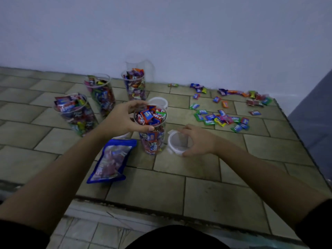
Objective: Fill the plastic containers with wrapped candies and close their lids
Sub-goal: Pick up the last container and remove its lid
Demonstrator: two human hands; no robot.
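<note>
Nearby, clear cylindrical container [152,133], round translucent lid [177,142]

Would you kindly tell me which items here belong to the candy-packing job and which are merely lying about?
Job:
- full container, held at its rim by the left hand
- lid under the right hand
- loose candies
- three filled containers

Lying about:
- blue pouch

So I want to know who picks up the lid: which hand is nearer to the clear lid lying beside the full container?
Right. The right hand is cupped around the clear lid, touching it. The left hand grips the full container's rim, left of the lid.
</note>
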